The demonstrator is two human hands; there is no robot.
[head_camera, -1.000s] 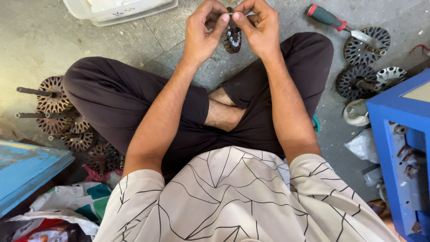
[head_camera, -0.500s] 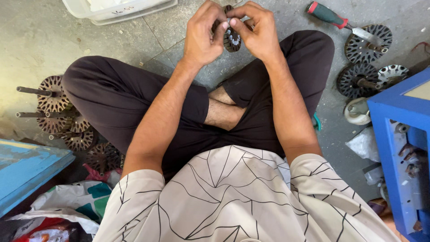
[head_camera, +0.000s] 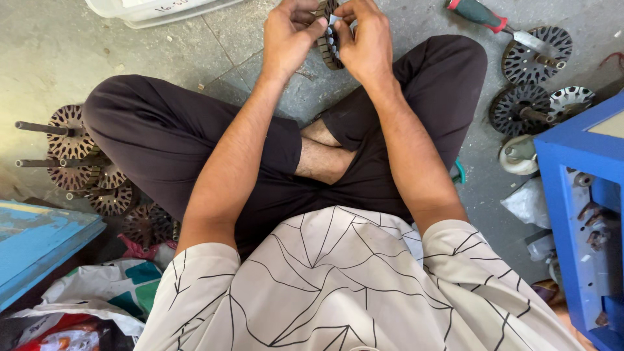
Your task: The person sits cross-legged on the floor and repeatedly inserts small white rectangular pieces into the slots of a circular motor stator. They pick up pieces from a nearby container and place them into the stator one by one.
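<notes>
I sit cross-legged on a concrete floor in dark trousers and a patterned white shirt. Both hands are raised in front of me at the top of the view. My left hand [head_camera: 289, 32] and my right hand [head_camera: 367, 36] together grip a small dark slotted metal rotor core [head_camera: 330, 47], held between the fingertips. The thumbs press at its upper part, where a bit of pale material shows between the fingers. Much of the core is hidden by my fingers.
Several slotted rotor discs on shafts [head_camera: 71, 146] lie left of my knee. More rotor discs [head_camera: 536, 55] and a red-and-green handled screwdriver [head_camera: 484, 14] lie at the right. A blue metal frame [head_camera: 582, 195] stands at right, a blue board [head_camera: 36, 240] at left, a white tray [head_camera: 156, 10] ahead.
My hands have closed in tighter around the rotor core and turned it slightly; the camera view has shifted so that the hands sit nearer the top edge.
</notes>
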